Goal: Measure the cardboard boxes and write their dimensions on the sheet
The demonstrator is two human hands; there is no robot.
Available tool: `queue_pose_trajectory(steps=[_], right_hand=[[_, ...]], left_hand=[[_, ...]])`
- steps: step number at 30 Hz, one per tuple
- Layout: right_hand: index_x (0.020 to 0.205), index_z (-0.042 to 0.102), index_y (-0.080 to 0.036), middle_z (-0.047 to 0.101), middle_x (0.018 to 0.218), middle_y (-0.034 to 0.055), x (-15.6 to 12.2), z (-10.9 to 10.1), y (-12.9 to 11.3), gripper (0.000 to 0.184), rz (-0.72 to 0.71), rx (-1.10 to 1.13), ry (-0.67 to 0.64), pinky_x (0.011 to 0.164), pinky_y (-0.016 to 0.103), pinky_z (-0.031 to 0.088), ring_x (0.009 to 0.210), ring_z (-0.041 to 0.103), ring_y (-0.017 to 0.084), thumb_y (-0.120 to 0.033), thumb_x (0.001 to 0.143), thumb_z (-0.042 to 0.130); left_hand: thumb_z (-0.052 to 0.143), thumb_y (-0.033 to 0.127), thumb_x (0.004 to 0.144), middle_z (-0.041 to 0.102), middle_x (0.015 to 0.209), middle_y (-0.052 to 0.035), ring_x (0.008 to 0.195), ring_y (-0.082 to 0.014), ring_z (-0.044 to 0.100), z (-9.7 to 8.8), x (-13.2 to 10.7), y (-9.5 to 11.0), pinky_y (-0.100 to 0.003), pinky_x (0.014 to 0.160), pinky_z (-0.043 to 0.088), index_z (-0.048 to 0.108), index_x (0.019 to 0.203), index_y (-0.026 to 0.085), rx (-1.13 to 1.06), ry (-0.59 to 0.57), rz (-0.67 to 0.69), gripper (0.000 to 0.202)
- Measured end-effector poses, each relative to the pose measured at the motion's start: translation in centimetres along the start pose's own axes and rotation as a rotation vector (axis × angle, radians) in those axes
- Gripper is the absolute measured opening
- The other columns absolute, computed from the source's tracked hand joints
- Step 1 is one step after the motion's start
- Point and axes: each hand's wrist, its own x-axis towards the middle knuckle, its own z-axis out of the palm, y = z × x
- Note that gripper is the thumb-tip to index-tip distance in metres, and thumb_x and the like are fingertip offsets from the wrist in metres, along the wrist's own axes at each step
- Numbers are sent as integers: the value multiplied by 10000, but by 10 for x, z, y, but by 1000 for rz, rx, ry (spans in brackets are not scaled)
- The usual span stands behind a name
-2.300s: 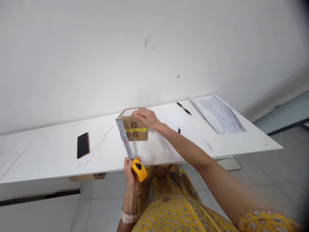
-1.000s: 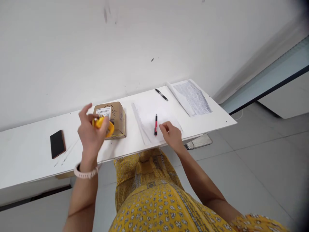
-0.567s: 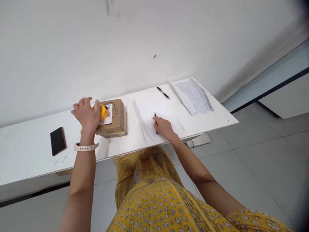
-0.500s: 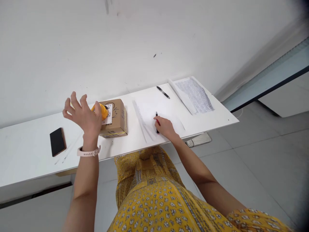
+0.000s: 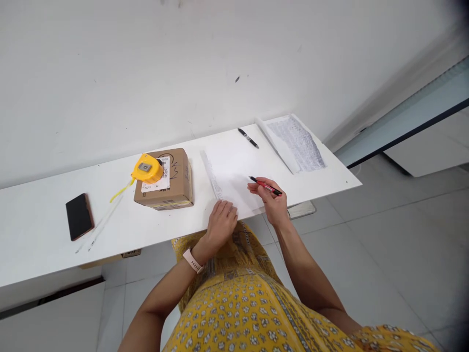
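My right hand (image 5: 275, 205) holds a red and black pen (image 5: 269, 187) just above the white paper (image 5: 234, 171), its dark tip pointing up and left. Resting flat on the paper's near left corner is my left hand (image 5: 222, 220), with a pink band at the wrist; nothing is gripped in it. To the left stands a small cardboard box (image 5: 179, 178) with a shipping label and black marker writing. On its top lies a yellow tape measure (image 5: 152, 168), a bit of yellow strip hanging out past the box's left side.
A black phone (image 5: 79, 216) lies on the white table (image 5: 44, 234) at the left. Behind the paper is a second, black pen (image 5: 248, 138). Sheets filled with writing (image 5: 296, 146) lie at the right end. The wall (image 5: 146, 73) runs along the table's back.
My left hand has come away from the tape measure on the box and moved right, down onto the paper. My right hand has lifted the pen off the table and tilted it.
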Motion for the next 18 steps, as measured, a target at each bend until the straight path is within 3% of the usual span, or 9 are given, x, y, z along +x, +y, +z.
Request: queue_pose_trajectory(steps=[3,5,7,9,12,15,18], right_hand=[[936,637,-221,724,727,32,-5,9,5,326,7,-52,36,759,377,567,707,696,195,-541,878,650],[831,616,-220,629,582,-3,-6,18,11,401,36,-68,6,675,339,540,593,634,170,-603,926,546],[889,639,-220,644,609,10,-7,29,16,505,98,-21,-82,688,345,543,630,656,181,-667,959,414],[1073,662,-225,739,814,58,-8,38,19,581,150,42,-194,800,373,560,828,717,210,-706,958,358],[1197,664,-244,754,1069,75,-9,48,23,523,169,13,-308,922,378,536,1042,698,229,-662,905,547],[947,708,-229,727,899,37,-9,51,26,337,125,-136,-297,810,337,525,872,674,202,-550,849,691],[784,625,-219,605,714,-9,-12,51,27,300,61,-249,-288,651,294,453,677,555,150,-500,886,652]], left_hand=[[528,188,963,726,1187,-158,1192,-306,650,0,-15,-10,-530,1067,489,713,1099,210,-21,83,-47,230],[548,199,967,730,1198,-147,1197,-300,656,3,-22,-13,-515,1049,514,718,1113,223,-29,131,-59,226],[561,204,971,736,1195,-146,1189,-296,667,7,-27,-13,-511,1037,531,723,1108,211,-13,182,-36,213],[566,197,975,745,1174,-149,1172,-287,680,10,-28,-13,-500,1032,544,722,1097,180,35,241,21,200],[577,177,973,754,1148,-144,1152,-272,692,12,-27,-13,-472,1027,560,710,1096,145,106,317,95,184],[593,185,971,753,1150,-138,1148,-261,693,11,-27,-12,-457,1027,567,700,1105,141,124,348,121,178],[590,189,976,756,1118,-133,1120,-248,700,12,-30,-12,-440,1011,583,704,1078,141,136,388,121,161]])
